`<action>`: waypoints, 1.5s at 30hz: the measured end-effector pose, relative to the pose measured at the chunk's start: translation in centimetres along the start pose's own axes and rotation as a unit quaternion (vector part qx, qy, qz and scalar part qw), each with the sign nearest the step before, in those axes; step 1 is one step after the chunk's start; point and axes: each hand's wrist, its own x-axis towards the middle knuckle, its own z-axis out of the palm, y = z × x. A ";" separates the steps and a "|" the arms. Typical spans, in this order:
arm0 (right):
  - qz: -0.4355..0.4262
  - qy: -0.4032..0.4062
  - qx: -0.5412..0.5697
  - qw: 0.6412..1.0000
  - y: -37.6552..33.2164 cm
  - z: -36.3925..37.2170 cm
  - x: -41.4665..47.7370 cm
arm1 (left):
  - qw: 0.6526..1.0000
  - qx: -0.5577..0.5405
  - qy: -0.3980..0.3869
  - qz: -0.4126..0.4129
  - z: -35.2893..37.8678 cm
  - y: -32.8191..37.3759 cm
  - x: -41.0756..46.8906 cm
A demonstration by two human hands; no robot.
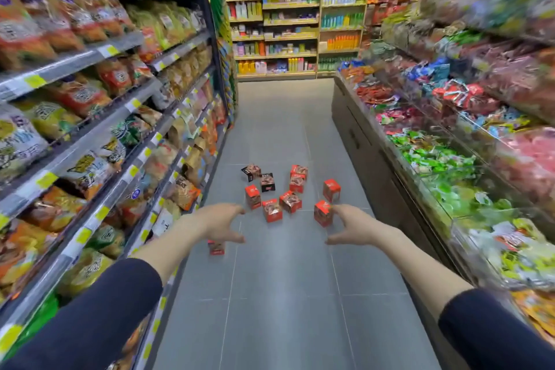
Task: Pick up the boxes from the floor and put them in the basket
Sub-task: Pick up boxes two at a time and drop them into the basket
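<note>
1. Nearest the camera, two dark sleeves (90, 318) run forward from the bottom corners, with bare forearms beyond them reaching out over the grey tiled floor (285, 294).
2. The left hand (222, 224) is held out palm inward, its fingers (237, 210) spread and curved, holding nothing.
3. The right hand (351, 227) mirrors it, fingers (338, 210) spread and curled, also empty; its fingertips appear just beside a red box, though whether they touch it cannot be told.
4. One small red box (216, 247) sits on the floor partly hidden under the left hand, apart from the others and close to the foot of the left shelving.
5. The red box (323, 213) by the right hand stands upright with a corner turned toward the camera.
6. Beyond the hands lies the scattered cluster of boxes (282, 189) in mid-aisle; they are nearly cube-shaped, so no clear long axis shows.
7. Most in the cluster are red and upright, turned at differing angles; two at the far left are black (267, 182), one of them tipped.
8. Snack-bag shelves (90, 93) line the left, a candy bin counter (435, 165) the right, both blurred.
9. Farthest, shelves of bottles (288, 12) close the aisle.
</note>
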 end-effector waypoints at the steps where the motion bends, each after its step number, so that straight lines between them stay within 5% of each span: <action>1: 0.007 0.006 0.001 1.000 0.7 -0.6 1.3 | 1.000 0.008 0.000 0.011 -0.6 -0.2 2.2; 17: 0.088 -0.015 0.025 0.996 16.7 -10.3 28.5 | 0.994 0.003 -0.027 0.106 -7.8 -1.1 38.6; 36: 0.215 -0.037 0.133 0.967 26.1 -14.0 58.1 | 0.969 0.076 -0.121 0.199 -16.1 -9.1 75.8; 45: 0.276 -0.047 0.180 0.943 34.0 -7.8 66.2 | 0.945 0.077 -0.181 0.259 -8.8 -6.2 89.0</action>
